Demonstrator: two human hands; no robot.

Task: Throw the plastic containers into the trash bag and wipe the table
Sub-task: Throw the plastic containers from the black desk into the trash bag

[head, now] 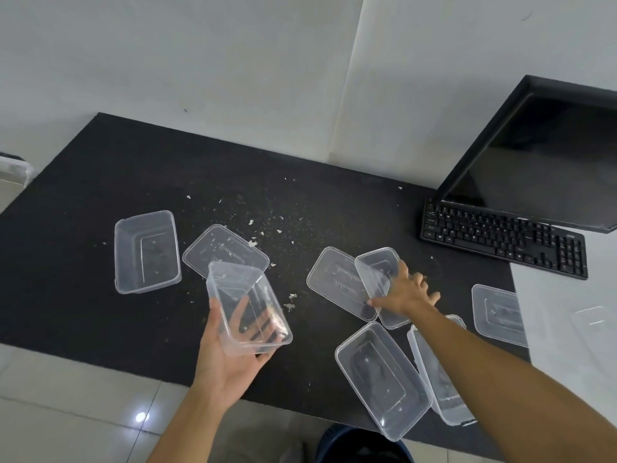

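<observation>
Several clear plastic containers and lids lie on a black table [133, 168]. My left hand [230, 355] holds one clear container [247, 305] from below, lifted off the table, thumb on its left wall. My right hand [405, 292] grips the edge of a small container [375, 279] that rests partly on a flat lid [337, 282]. Another container [145, 252] stands at the left, with a lid [223, 248] beside it. Two more containers [380, 379] [440, 389] lie at the front edge under my right forearm. White crumbs [260, 235] are scattered over the middle.
A black keyboard [500, 238] and a dark monitor [547, 158] stand at the right. One lid [499, 314] hangs over the black table's right edge onto a white surface. A dark bin [360, 446] sits on the tiled floor below the front edge. White walls are behind.
</observation>
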